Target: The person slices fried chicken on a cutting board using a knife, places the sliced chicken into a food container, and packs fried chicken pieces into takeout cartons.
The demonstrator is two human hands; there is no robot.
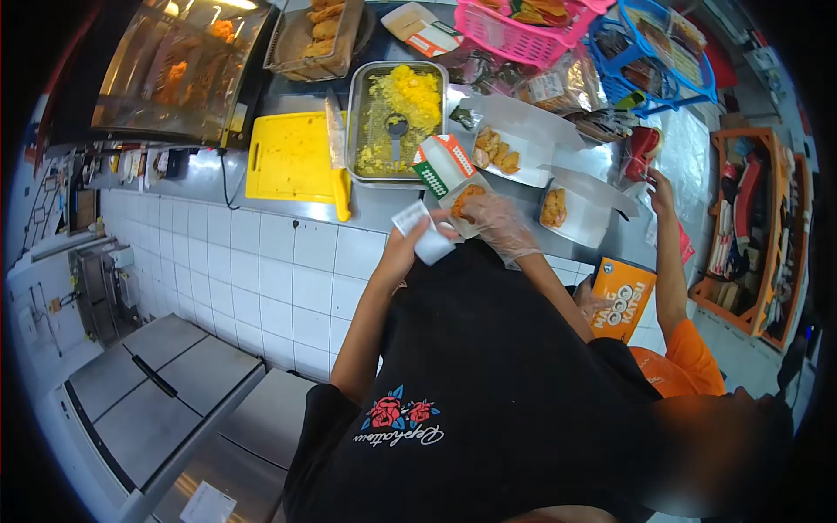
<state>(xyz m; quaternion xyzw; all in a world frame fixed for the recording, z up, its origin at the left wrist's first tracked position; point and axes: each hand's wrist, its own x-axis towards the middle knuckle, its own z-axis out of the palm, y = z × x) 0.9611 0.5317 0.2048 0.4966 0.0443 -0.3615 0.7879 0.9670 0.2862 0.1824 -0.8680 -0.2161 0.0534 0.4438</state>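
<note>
My left hand (407,250) is closed around a white printed paper slip (411,220), with another white piece, blurred, hanging below it. In a clear plastic glove, my right hand (501,225) closes on a piece of fried chicken (469,202) at the mouth of an open small box (445,164) with an orange, white and green pattern. Its fingertips are partly blurred. Just beyond stands a long white box (521,166) holding pieces of fried chicken (495,150). Right of my gloved hand is another open white box (586,222) with fried chicken (554,207) inside.
A steel tray (355,131) of yellow rice stands beside a yellow cutting board (292,157) with a knife (335,131). A glass warmer (166,74) is at the left. On the right, a person in an orange shirt (693,362) holds an orange box (623,296). Pink (532,33) and blue baskets (649,74) stand behind.
</note>
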